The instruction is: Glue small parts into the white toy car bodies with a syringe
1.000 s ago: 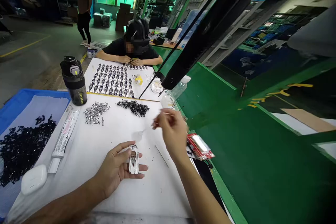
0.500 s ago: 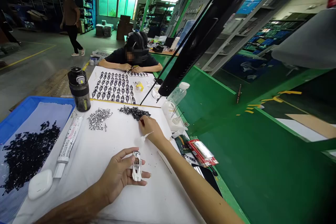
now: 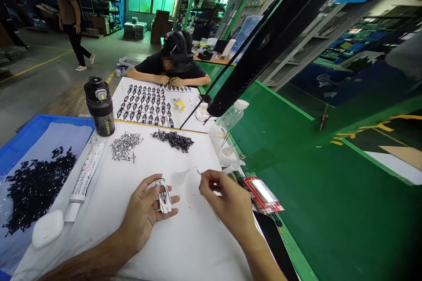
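Note:
My left hand is closed around the edges of a small white toy car body, its thumb on one side and fingers beneath. The car's open cabin faces up. To its right, my right hand hovers over the white table with thumb and forefinger pinched. A tiny greyish tip shows at those fingers, too small to name. Between the hands lies a pale, blurred object with a thin tip. Beyond are a pile of small black parts and a pile of small silver pins. A thin stick lies partly under my right hand.
At left are a blue tray with black parts, a glue tube, a white case and a dark bottle. A black lamp arm slants overhead. A co-worker leans over rows of parts opposite.
My right hand has come back from the black pile toward me, its fingers pinched. My left hand, with the toy car body, has shifted slightly left and up in view. Someone behind walks left.

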A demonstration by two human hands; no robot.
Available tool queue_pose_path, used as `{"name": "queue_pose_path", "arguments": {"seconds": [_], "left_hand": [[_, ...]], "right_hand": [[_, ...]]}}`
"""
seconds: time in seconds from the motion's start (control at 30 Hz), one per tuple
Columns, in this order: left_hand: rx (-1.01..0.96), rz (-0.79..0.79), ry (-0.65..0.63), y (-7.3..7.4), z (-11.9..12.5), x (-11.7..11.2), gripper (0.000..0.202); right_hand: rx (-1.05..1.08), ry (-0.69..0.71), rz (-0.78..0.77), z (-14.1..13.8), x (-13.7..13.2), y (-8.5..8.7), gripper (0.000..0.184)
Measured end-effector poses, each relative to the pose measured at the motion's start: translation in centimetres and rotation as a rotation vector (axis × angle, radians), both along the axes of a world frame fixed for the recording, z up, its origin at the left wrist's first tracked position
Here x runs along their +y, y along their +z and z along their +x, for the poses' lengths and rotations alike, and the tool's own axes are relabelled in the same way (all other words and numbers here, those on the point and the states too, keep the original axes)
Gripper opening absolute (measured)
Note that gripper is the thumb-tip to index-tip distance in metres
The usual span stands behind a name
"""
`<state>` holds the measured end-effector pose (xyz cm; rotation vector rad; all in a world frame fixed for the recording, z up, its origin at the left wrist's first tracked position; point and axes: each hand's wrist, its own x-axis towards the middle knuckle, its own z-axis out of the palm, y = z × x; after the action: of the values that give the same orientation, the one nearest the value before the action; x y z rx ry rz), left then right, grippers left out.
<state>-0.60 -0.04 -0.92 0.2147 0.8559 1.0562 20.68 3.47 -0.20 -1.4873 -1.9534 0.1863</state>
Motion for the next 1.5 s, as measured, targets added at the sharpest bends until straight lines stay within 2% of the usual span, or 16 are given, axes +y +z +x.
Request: {"name": "queue_pose_path", "arguments": {"seconds": [0.07,0.17,0.3,0.5,0.63,1.0,1.17,1.33,1.43,1.5], "left_hand": [[0.004,-0.026,0.021,0.0,0.0,0.1,0.034],[0.022,-0.055,0.020,-0.1,0.2,0.1,0.033],[0.045,-0.061,0.021,-0.1,0.5,0.3,0.034],[0.054,-0.053,0.008,0.1,0.6,0.4,0.047],[0.056,-0.012,-0.017,0.2,0.6,0.1,0.040],[0.045,-0.019,0.003,0.4,0.4,0.1,0.033],[0.036,-0.013,0.027,0.6,0.5,0.2,0.037],[0.076,-0.027,0.077,0.4,0.5,0.3,0.045],[0.090,0.023,0.084,0.4,0.5,0.3,0.039],[0.106,0.061,0.086,0.4,0.5,0.2,0.034]], "right_hand": [[0.062,0.101,0.087,-0.8,-1.8,-0.5,0.005],[0.135,0.281,0.253,-2.5,-3.3,-1.0,0.023],[0.108,0.332,0.339,-4.4,-4.1,-1.9,0.029],[0.112,0.268,0.300,-5.1,-4.3,-3.0,0.034],[0.154,0.268,0.216,-5.3,-4.3,-2.9,0.036],[0.112,0.248,0.144,-5.7,-4.6,-3.2,0.030],[0.113,0.273,0.038,-5.8,-4.6,-2.9,0.029],[0.173,0.275,0.039,-5.9,-4.6,-2.9,0.039],[0.261,0.188,0.023,-5.9,-4.6,-3.1,0.041],[0.353,0.108,-0.060,-5.9,-4.6,-3.2,0.036]]}}
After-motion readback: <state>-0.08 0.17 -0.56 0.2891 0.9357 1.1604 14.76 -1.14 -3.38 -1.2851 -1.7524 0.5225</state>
